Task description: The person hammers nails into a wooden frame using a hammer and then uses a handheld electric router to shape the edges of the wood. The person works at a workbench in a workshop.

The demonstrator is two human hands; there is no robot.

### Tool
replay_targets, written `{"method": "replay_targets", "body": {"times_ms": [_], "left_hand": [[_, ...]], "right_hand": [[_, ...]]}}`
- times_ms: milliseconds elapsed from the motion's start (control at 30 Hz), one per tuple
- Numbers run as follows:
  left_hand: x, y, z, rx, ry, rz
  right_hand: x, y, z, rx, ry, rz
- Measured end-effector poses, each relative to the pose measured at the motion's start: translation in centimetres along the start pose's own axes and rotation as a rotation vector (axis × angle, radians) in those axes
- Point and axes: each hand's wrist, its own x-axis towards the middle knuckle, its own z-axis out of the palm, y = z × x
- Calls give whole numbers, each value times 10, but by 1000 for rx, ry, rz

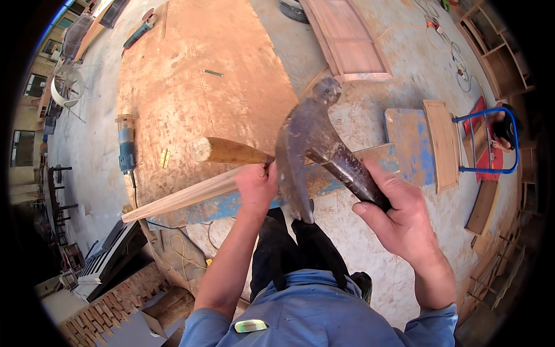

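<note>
Both hands (256, 184) (399, 217) clenched, forearms raised

Open plywood beyond wooden strip (191, 195); blue router (125, 141) far left of strip, hammer (312, 144) blocking right.

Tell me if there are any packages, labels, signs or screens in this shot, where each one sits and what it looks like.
Tag or label: on the chest of the person's blue shirt, bottom centre; small rounded strip, pale green and white.
Band on the router tool: at the left edge of the plywood sheet; blue wrap around the body, too small to tell if it is a label.
No packages, signs or screens show.
</note>
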Motion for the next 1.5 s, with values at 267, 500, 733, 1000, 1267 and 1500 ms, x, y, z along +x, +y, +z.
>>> {"method": "replay_targets", "body": {"times_ms": [267,500,733,1000,1267,1500], "left_hand": [[1,8,-8,212,14,113],[6,13,-5,157,43,127],[7,9,-5,-55,115,108],[5,-14,-3,150,92,320],[-20,-24,4,209,-91,87],[-43,-99,-11,107,-202,46]], "right_hand": [[42,-55,-12,-321,-208,-117],[45,-46,-13,-290,-100,-178],[56,-69,-25,-455,-259,-157],[57,-78,-32,-508,-287,-219],[61,-77,-47,-298,-84,-284],[58,63,-15,234,239,378]]}}
